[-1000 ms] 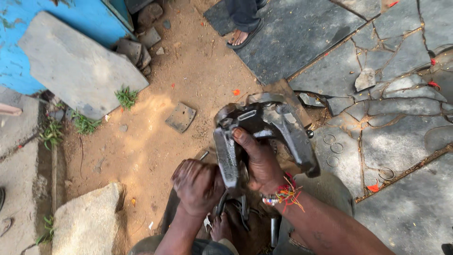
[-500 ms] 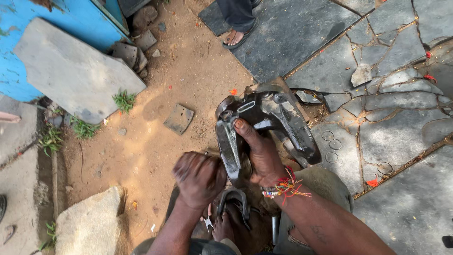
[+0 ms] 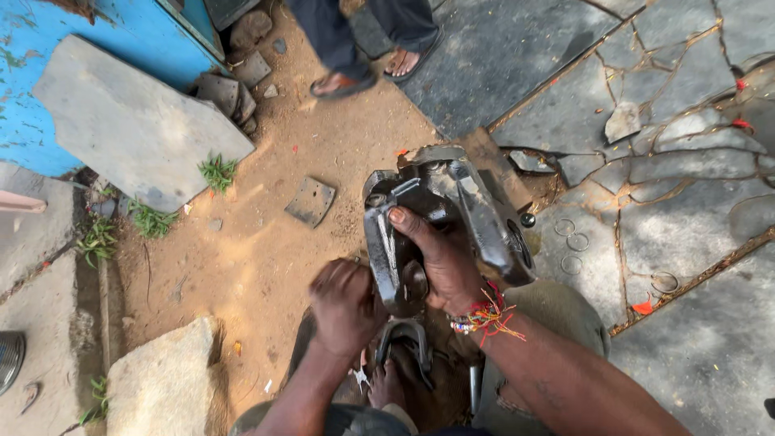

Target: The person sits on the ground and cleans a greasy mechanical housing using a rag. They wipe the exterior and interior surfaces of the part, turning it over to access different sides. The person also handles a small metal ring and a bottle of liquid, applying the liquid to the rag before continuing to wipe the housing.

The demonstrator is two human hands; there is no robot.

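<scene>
The person's right hand [image 3: 440, 262] is wrapped around a heavy, dark, greasy cast-metal part [image 3: 440, 214], held upright over the sandy ground [image 3: 266, 242] beside the cracked stone paving [image 3: 646, 202]. The left hand [image 3: 345, 305] is a closed fist at the part's lower end, though what it holds is hidden. The part looks taken apart already: thin metal rings [image 3: 575, 242] lie loose on the paving. A curved steel piece [image 3: 404, 339] sits below, by a bare foot [image 3: 387, 387]. Another person's sandalled feet [image 3: 347, 81] stand beyond.
</scene>
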